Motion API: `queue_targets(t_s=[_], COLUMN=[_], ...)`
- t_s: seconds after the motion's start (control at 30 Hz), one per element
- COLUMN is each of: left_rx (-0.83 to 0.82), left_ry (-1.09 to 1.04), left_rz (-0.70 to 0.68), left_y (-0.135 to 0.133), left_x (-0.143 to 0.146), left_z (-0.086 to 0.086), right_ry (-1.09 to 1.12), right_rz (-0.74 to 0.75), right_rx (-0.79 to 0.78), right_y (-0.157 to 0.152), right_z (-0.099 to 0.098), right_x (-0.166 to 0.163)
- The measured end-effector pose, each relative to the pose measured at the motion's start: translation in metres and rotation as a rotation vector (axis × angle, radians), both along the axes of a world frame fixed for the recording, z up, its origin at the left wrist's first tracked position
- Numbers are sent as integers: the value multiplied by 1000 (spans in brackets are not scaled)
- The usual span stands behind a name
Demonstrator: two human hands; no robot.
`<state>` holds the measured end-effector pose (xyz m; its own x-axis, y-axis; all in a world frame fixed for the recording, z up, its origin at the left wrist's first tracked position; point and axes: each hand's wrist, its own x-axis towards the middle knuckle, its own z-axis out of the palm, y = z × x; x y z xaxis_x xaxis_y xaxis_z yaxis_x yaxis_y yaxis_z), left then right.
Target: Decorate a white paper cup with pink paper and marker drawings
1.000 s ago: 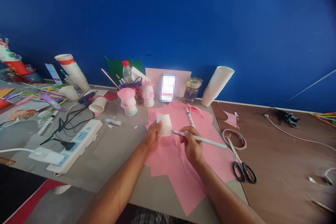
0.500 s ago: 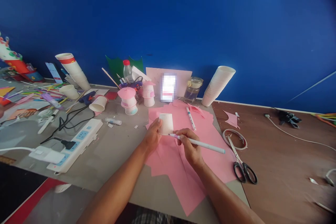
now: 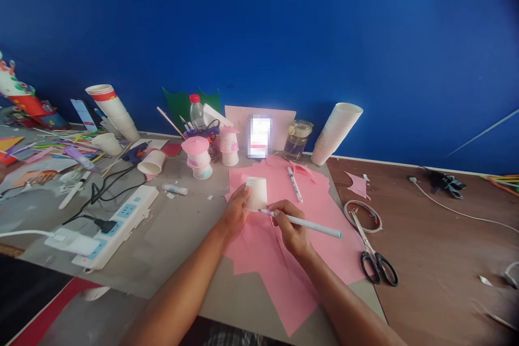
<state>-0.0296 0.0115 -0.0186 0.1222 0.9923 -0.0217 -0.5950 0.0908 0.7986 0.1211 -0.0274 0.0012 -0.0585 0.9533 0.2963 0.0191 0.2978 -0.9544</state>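
Note:
A white paper cup (image 3: 257,193) is gripped along its left side by my left hand (image 3: 235,210). My right hand (image 3: 292,227) holds a white marker pen (image 3: 316,226) with a teal end; its tip is at the cup's lower right edge, and whether it touches I cannot tell. Both hands are above overlapping sheets of pink paper (image 3: 279,292). A second white marker (image 3: 294,184) lies on the paper just behind my right hand. Two pink-and-white paper-cup towers (image 3: 197,158) stand behind and to the left of my hands.
To the right lie scissors (image 3: 373,259) and a tape roll (image 3: 377,221). A tall cup stack (image 3: 337,132), a jar (image 3: 298,138) and a blurred lit screen (image 3: 260,136) stand along the wall. On the left are a power strip (image 3: 121,227), cables and a tipped cup (image 3: 152,162).
The marker's tip has shifted slightly left and down along the cup's lower edge, and its back end has moved a little left. My left hand still holds the cup.

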Motion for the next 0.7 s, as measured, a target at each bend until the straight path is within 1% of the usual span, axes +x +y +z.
queue_targets(t_s=[0.07,0.17,0.27,0.33,0.53,0.7], left_rx=[3,4,-11,-19,7,-22], left_ry=[-4,-33,-42,-32,-13,-13], left_rz=[0,18,30,29,-21,0], left_y=[0,0,1,1,2,3], left_x=[0,0,1,1,0,-1], left_z=[1,1,1,1,-2,-7], right_ry=[-2,85,203,241,222,184], right_rz=[-33,-78,-70,-54,-11,3], right_rx=[7,7,-31,-54,-69,-76], right_y=[0,2,3,4,3,3], right_z=[0,-5,-9,-11,-10,-10], right_x=[0,2,4,4,3,5])
